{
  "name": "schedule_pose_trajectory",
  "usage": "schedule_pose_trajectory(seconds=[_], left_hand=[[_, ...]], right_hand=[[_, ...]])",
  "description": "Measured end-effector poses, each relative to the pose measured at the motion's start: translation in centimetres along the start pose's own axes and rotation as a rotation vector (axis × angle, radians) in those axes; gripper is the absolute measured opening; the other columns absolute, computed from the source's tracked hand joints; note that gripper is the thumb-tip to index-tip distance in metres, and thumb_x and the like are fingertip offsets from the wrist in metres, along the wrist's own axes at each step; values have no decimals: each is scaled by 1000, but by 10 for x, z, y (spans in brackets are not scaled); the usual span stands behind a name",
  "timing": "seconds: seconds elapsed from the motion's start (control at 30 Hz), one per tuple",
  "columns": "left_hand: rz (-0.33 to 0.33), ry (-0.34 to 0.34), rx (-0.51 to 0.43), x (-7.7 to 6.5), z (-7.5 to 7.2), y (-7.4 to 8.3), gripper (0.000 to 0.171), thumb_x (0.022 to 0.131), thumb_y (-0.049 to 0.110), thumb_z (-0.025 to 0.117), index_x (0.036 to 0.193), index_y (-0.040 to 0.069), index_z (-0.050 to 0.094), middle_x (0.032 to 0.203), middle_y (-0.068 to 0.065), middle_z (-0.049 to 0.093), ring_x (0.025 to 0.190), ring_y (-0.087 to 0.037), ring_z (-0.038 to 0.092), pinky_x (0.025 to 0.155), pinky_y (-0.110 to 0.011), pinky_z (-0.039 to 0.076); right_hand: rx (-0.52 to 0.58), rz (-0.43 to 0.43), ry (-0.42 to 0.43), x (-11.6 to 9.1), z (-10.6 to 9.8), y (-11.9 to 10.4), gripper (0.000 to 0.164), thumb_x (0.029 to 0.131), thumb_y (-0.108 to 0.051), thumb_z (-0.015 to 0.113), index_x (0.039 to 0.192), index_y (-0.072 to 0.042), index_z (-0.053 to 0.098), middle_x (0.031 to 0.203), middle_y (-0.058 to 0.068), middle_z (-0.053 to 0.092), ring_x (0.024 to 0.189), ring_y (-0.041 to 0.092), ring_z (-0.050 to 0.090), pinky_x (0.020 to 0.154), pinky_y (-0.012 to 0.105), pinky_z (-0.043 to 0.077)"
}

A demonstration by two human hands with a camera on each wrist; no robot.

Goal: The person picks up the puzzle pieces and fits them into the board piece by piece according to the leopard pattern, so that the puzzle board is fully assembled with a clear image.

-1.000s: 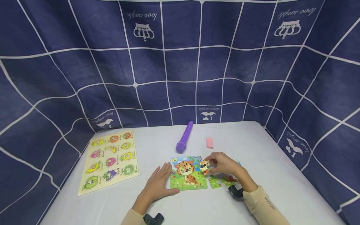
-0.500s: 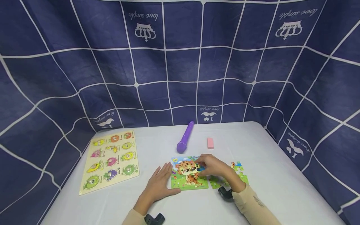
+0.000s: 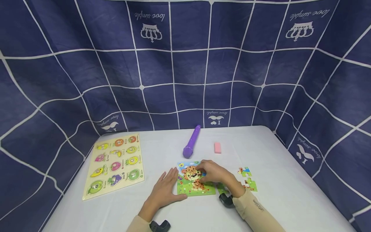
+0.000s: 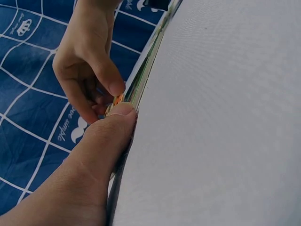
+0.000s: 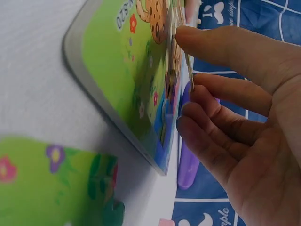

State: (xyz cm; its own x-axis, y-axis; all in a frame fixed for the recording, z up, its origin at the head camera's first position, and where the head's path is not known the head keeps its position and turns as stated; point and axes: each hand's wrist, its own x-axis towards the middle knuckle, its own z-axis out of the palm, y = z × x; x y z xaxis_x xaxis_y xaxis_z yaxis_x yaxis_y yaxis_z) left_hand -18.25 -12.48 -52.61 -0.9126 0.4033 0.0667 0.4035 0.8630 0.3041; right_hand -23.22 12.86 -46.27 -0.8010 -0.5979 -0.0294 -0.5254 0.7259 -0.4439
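Note:
A square leopard puzzle board (image 3: 191, 190) lies on the white table in the head view. My left hand (image 3: 163, 190) rests along its left side, fingers straight and thumb at the near left corner. My right hand (image 3: 215, 172) is over the board's upper right part, pinching a puzzle piece (image 5: 189, 66) between thumb and fingertips. In the right wrist view that piece appears edge-on, tilted just above the board. Its orange spotted side (image 4: 118, 100) shows in the left wrist view. Several loose puzzle pieces (image 3: 251, 184) lie right of the board, partly hidden by my right forearm.
A purple toy microphone (image 3: 191, 143) lies behind the puzzle board. Right of it sits a small pink block (image 3: 217, 148). A wooden fruit peg board (image 3: 107, 183) lies at the left of the table. Dark blue checked cloth (image 3: 185, 64) hangs behind and on both sides.
My right hand has moved left with the puzzle piece, from the board's right edge to over the leopard's face. More loose pieces are uncovered on the right. My left hand has stayed in place.

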Motion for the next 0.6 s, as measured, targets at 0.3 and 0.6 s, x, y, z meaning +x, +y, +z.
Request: schedule_pose_trajectory(seconds=[0.3,0.6], left_hand=[[-1,-5,5,-2,-3,1,116,72,86,49,153,6,27,162,-6,26,151,-22,23,124,-45,19],[1,-5,0,-1,-3,2,115,73,86,48,154,8,27,162,-6,26,151,-22,23,125,-44,18]], right_hand=[[-6,9,-17,4,4,-1,46,76,-23,83,117,-8,70,101,-2,64,85,8,52,78,26,51],[-11,27,-30,8,5,-1,48,75,-24,84,118,-8,70,100,-4,64,86,8,53,78,26,51]])
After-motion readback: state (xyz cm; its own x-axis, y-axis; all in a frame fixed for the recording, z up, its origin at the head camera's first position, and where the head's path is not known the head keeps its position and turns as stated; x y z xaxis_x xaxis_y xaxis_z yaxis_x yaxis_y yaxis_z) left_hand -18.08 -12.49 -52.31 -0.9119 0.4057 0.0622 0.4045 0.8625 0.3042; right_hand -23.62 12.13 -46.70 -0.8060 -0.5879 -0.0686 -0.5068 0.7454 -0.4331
